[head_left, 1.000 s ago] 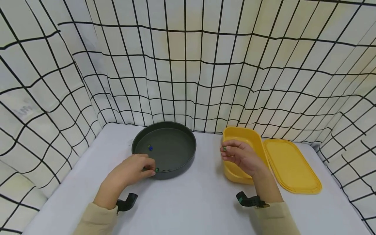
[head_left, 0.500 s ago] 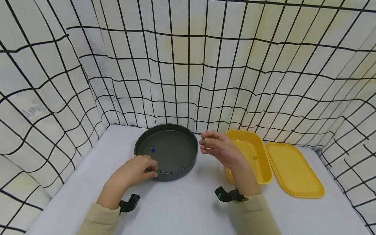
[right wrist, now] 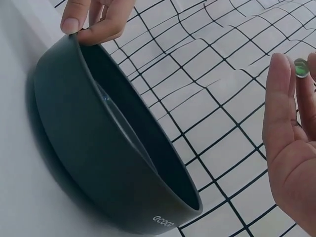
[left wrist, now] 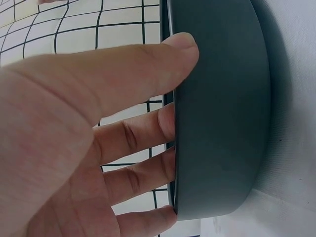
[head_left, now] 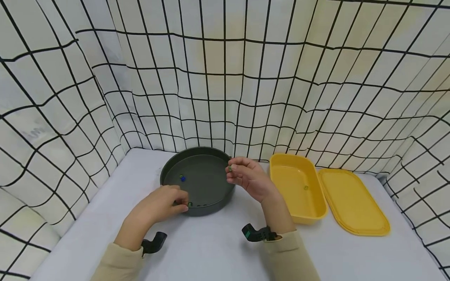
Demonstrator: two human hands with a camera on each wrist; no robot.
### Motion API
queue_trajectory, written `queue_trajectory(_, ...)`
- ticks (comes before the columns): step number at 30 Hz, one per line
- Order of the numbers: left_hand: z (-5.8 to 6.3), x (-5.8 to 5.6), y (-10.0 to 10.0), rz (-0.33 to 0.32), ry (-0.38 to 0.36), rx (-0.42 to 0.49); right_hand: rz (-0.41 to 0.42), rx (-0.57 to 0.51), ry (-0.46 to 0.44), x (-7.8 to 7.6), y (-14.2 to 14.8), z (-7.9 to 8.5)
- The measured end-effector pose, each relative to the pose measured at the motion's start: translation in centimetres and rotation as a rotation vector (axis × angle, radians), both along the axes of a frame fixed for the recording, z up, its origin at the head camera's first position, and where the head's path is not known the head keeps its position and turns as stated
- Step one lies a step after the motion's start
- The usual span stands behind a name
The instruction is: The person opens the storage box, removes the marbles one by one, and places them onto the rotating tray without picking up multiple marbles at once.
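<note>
My left hand (head_left: 159, 203) grips the near-left rim of a dark green round pan (left wrist: 222, 108), thumb on the outer wall and fingers inside. Between the thumb and fingers of my right hand (head_left: 251, 179) is a clear green marble (right wrist: 301, 68). That hand is raised over the pan's right rim. Inside the pan lie a blue marble (head_left: 183, 178) on the left and a green marble (head_left: 190, 204) by the near wall, with a few dark ones beside it. In a yellow container (head_left: 295, 216) to the right sits one pale yellowish marble (head_left: 306, 187).
A yellow lid (head_left: 355, 203) lies flat on the white tabletop (head_left: 207, 249), right of the container. Black-grid netting (head_left: 225, 86) over white cloth walls in the back and both sides of the table.
My right hand has moved left from over the yellow container to the pan's right rim, carrying the marble. My left hand has kept its place on the pan.
</note>
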State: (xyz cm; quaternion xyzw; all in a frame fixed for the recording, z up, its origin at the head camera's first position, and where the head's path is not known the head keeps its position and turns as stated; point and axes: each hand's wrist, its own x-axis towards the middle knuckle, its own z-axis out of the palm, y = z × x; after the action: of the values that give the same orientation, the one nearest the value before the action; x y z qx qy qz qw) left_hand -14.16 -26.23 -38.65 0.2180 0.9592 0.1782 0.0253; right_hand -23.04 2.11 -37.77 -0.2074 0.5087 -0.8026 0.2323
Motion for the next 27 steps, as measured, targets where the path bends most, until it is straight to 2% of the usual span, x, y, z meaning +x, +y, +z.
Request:
queue_trajectory(5,0.1,0.0,0.0,-0.010,0.006,0.001,-0.022,0.033,0.006,0.2,-0.3,-0.6)
queue_trajectory(10,0.1,-0.1,0.0,-0.016,0.012,0.005,0.005,0.084,0.029,0.4,-1.0,-1.0)
queue_trajectory(16,-0.2,-0.1,-0.1,-0.017,0.014,0.013,0.041,0.131,-0.016,0.6,-2.3,-2.1)
queue_trajectory(27,-0.2,-0.2,-0.1,-0.027,0.034,0.016,0.046,0.180,-0.044,0.9,-4.3,-4.1)
